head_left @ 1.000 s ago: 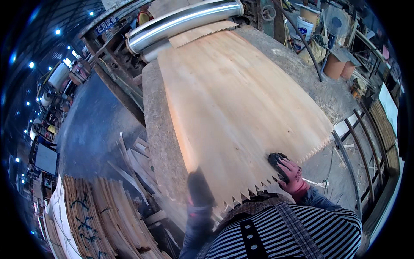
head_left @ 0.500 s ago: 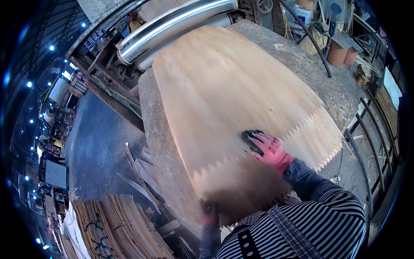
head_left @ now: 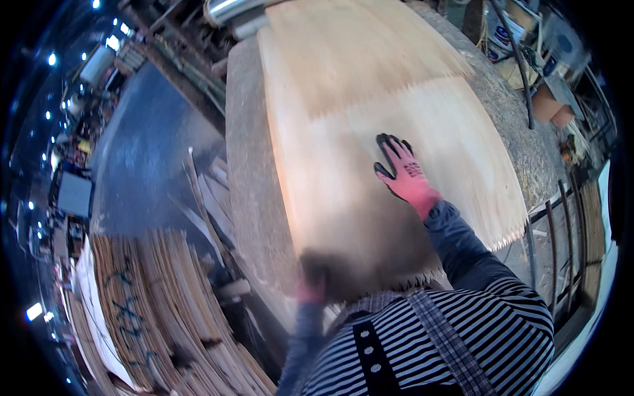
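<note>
Head view: the right hand [head_left: 406, 173] lies over the lower wood sheet [head_left: 469, 152], fingers [head_left: 394, 146] parted, gripping nothing; the blurred left hand [head_left: 312, 280] is at that sheet's near left corner, its grip impossible to tell. An upper sheet [head_left: 370, 53] overlaps its far part, on the grey desk [head_left: 251, 158].

We look down and forward, fisheye-wide, from the wearer's head, near, above and behind the gloved right hand [head_left: 407, 173].
</note>
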